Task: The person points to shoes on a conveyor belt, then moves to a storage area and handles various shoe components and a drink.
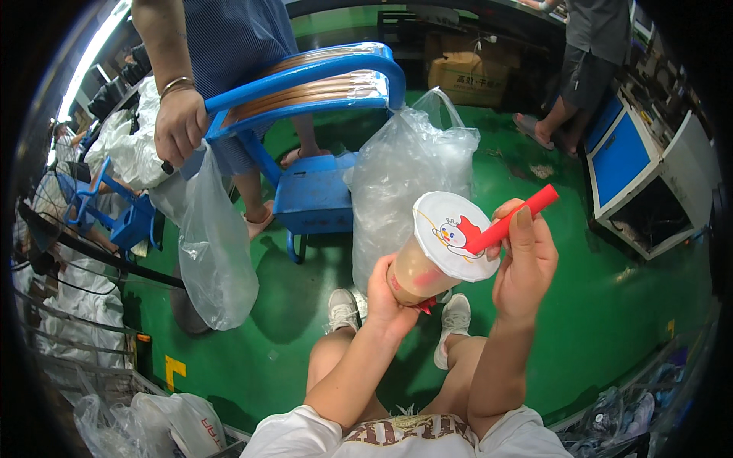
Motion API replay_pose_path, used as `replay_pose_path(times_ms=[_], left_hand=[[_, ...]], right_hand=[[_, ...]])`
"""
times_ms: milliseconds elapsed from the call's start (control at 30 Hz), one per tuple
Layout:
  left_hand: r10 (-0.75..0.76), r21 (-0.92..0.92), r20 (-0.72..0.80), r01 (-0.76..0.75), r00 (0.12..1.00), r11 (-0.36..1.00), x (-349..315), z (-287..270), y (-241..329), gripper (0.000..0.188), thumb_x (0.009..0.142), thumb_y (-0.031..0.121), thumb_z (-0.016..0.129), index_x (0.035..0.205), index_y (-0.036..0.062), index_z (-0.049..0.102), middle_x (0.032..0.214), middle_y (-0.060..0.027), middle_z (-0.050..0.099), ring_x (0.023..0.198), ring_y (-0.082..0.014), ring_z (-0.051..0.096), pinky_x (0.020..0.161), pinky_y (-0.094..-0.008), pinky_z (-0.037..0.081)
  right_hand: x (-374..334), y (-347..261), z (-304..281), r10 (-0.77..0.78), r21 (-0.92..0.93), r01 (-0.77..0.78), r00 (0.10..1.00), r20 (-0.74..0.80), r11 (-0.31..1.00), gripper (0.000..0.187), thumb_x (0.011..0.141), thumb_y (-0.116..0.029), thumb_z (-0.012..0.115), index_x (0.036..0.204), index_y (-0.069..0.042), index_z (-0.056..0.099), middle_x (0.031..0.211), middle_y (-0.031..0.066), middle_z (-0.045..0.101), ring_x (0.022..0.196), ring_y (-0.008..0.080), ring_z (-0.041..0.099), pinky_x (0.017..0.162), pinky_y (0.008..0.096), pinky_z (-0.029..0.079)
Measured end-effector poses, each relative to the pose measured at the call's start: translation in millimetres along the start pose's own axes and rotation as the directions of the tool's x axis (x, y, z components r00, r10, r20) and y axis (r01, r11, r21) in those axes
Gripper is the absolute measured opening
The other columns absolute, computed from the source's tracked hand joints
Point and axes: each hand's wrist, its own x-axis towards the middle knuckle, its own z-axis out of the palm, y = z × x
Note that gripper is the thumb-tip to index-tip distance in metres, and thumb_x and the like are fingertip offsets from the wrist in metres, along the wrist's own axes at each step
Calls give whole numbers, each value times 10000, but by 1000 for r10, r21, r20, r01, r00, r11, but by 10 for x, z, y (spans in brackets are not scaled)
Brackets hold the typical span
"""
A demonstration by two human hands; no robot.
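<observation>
A plastic cup [421,275] of light-brown drink is tilted in front of me, its white film lid [439,214] printed with a cartoon figure. My left hand [389,294] is wrapped round the lower part of the cup. Between the fingers of my right hand [527,263] is a wide red straw [527,217], slanting down to the lid. Its lower end meets the lid near the cartoon's red patch; whether it has pierced the film I cannot tell. A bit of red [426,306] shows under the cup.
A large clear plastic bag [382,183] stands just beyond the cup, beside a blue chair [313,198]. Another person's hand [182,126] rests by the chair, near a hanging clear bag [214,252]. At right stands a blue-and-white cabinet [622,164]; a second person's foot [533,131] is near it.
</observation>
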Motion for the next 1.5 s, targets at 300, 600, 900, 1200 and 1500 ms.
replay_pose_path(times_ms=[300, 600, 900, 1200, 1500], left_hand=[[-81, -162, 20, 83, 997, 983, 111, -170, -68, 452, 751, 422, 440, 1086, 126, 505, 1056, -45, 545, 974, -233, 505, 807, -389, 396], [-35, -112, 126, 49, 991, 993, -25, -123, -22, 268, 769, 390, 471, 872, 163, 568, 808, 11, 597, 723, -139, 559, 585, -288, 410], [0, -50, 124, 6, 992, 999, 128, -213, -50, 245, 766, 387, 475, 822, 168, 567, 750, 12, 582, 657, -140, 550, 520, -285, 410], [30, 7, 41, -31, 999, 999, 121, -258, 53, 289, 733, 465, 461, 715, 190, 546, 616, 3, 519, 509, -161, 460, 425, -302, 298], [-16, -51, 5, 17, 1000, 999, 97, -209, 41, 298, 710, 480, 469, 677, 192, 539, 588, -11, 497, 468, -174, 434, 394, -304, 273]], right_hand=[[-150, 189, 87, -167, -190, 171, 985, 37, 967, 172, 856, -105, 489, 894, 52, 548, 889, 68, 526, 818, 125, 482, 713, 230, 379], [-205, -90, 109, -184, -389, 253, 961, 206, 886, 144, 886, -107, 435, 837, 19, 486, 779, 6, 435, 725, 74, 397, 665, 188, 326], [-84, 116, -72, 27, -84, -35, 994, -103, 996, 193, 883, -225, 465, 844, -49, 534, 692, -59, 387, 581, -2, 269, 501, 167, 184], [-31, 177, 44, 100, -102, -113, 987, -129, 988, 262, 869, -298, 485, 912, -48, 550, 673, -76, 374, 573, -8, 258, 495, 162, 180], [-112, 254, 92, -90, -283, 109, 993, 82, 953, 279, 895, -213, 441, 994, 37, 513, 921, 49, 503, 838, 115, 467, 747, 222, 379]])
